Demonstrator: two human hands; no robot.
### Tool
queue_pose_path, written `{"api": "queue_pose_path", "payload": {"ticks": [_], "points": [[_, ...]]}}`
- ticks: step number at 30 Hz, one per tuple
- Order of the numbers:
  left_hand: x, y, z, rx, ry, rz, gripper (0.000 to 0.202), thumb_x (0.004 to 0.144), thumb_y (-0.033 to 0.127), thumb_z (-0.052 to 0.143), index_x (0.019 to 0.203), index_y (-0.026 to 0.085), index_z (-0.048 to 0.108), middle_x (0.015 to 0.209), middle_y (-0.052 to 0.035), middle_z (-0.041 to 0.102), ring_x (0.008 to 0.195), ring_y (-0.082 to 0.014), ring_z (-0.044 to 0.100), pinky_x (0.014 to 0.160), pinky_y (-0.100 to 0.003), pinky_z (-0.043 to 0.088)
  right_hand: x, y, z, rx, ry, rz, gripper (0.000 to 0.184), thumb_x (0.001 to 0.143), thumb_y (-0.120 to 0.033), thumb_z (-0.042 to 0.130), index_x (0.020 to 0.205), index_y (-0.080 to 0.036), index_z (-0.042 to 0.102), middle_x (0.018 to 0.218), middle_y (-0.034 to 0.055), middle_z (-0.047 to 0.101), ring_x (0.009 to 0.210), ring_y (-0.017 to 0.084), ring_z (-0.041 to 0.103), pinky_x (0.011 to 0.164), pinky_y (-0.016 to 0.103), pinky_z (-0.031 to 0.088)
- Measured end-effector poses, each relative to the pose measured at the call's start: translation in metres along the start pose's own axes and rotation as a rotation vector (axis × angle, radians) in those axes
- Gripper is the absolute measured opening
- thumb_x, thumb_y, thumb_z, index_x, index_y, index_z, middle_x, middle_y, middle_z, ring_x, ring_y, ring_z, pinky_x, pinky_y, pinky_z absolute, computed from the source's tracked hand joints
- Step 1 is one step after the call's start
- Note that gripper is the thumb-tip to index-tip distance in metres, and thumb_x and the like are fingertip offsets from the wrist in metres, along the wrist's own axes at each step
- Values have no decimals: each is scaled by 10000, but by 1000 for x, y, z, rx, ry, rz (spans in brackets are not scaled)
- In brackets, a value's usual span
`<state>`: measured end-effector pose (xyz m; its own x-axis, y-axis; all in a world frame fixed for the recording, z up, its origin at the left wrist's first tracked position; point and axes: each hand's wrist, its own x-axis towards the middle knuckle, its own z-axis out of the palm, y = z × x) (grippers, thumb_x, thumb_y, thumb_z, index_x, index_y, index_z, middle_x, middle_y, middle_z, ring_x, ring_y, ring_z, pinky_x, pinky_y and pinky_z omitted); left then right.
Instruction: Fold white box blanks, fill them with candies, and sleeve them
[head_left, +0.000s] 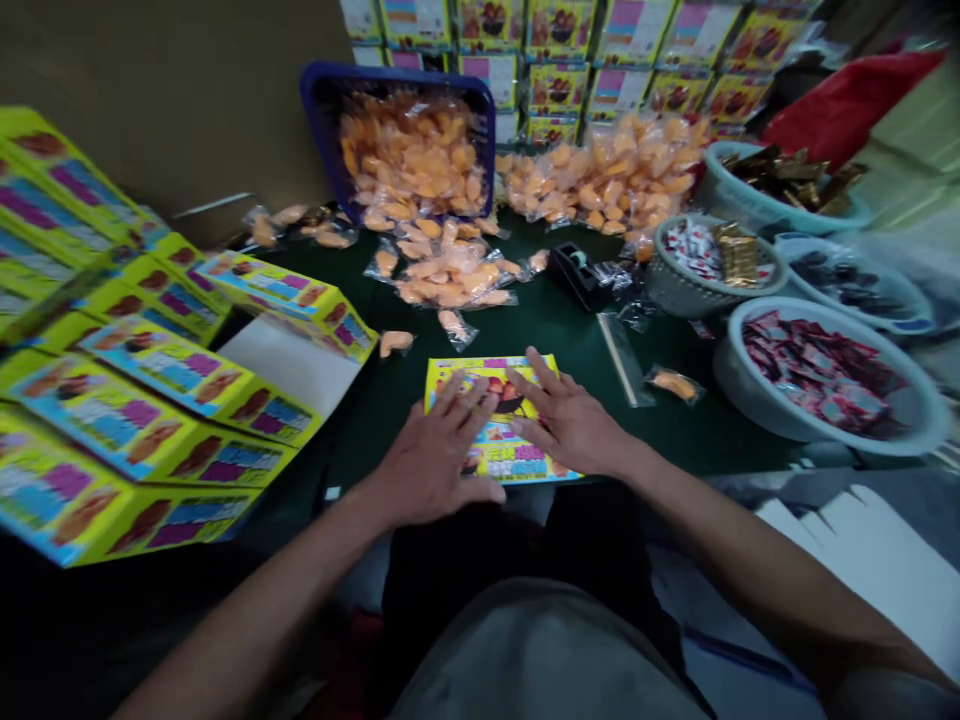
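Observation:
A yellow printed box (517, 460) with pink and blue lettering lies at the front edge of the dark green table, its picture side up. My left hand (442, 450) rests over its left side with fingers stretched out. Across its right part lies my right hand (574, 415), flat with the fingers spread. Both palms hide much of the print. Just beyond the box are small wrapped orange pieces (454, 270), some loose, others spilling from a tilted blue basket (307, 110).
Yellow boxes (165, 390) are stacked at left, more (562, 40) at the back. On the right stand a bowl of red sachets (825, 375), a basket of small packets (705, 255) and a bowl of gold packets (795, 185). Wrapped sticks (622, 360) and a black tape dispenser (577, 275) lie nearer.

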<state>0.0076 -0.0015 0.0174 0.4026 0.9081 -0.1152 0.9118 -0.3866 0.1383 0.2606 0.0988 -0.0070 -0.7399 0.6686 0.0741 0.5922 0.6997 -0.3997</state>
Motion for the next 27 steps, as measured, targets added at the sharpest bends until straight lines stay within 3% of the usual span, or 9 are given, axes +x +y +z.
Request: {"api": "queue_pose_path", "payload": {"ticks": [3,5,7,11,14,16,21,24,27], "points": [[-28,19,12,65,-33,70,1393,711,895,751,1738,215,101,1807,-191,24,1665,-494,5,1148,-774,413,-25,-9,9,5,15,-1,855,1028,-686,553,1739,-384,188,1822,141,57,1576,476,374,1188,744,410],[-45,31,26,192,26,103,1181,835,623,829,1732,230,168,1805,-194,48,1663,-498,35,1098,-714,490,-45,-16,15,9,8,-2,937,996,-712,588,1748,-374,143,1822,151,16,1573,500,362,1176,761,410],[-59,37,40,334,142,133,832,976,321,708,1698,234,303,1792,-188,155,1658,-477,132,1010,-604,567,-63,-24,18,11,-18,9,1022,964,-748,609,1755,-349,99,1819,160,-35,1589,531,306,1174,785,394],[-68,35,46,392,292,182,591,1020,151,534,1606,206,480,1732,-175,350,1615,-433,318,891,-474,612,-85,-33,5,-5,-74,-6,1176,868,-852,643,1759,-319,90,1818,161,-12,1628,587,103,1204,853,274],[-61,26,21,214,286,182,681,943,134,582,1613,194,474,1695,-165,428,1577,-385,417,986,-487,612,-90,-37,-26,-16,-86,-107,1287,769,-934,659,1758,-317,112,1810,150,133,1649,553,42,1251,856,158],[-49,19,-7,28,266,160,740,897,188,641,1617,236,480,1644,-130,519,1510,-343,522,1097,-493,578,-87,-40,-50,-24,-65,-186,1214,792,-899,682,1748,-343,180,1787,110,258,1664,497,102,1301,806,124],[0,-8,-77,-355,62,52,752,896,411,728,1610,394,489,1510,8,668,1291,-275,702,1058,-402,581,-51,-31,-86,38,103,-255,604,1069,-421,583,1642,-274,458,1564,93,607,1413,311,599,1181,540,519],[27,-29,-93,-418,0,15,725,911,504,704,1600,406,502,1501,22,673,1273,-282,702,1039,-373,564,-20,-12,-87,114,153,-273,549,1071,-391,584,1594,-240,516,1514,98,648,1339,284,646,1117,490,566],[38,-41,-88,-334,40,61,697,992,599,580,1637,365,455,1544,-22,635,1331,-298,653,1089,-394,521,0,4,-83,131,147,-286,529,1091,-390,544,1592,-221,521,1547,117,618,1396,277,602,1172,506,524]]}}
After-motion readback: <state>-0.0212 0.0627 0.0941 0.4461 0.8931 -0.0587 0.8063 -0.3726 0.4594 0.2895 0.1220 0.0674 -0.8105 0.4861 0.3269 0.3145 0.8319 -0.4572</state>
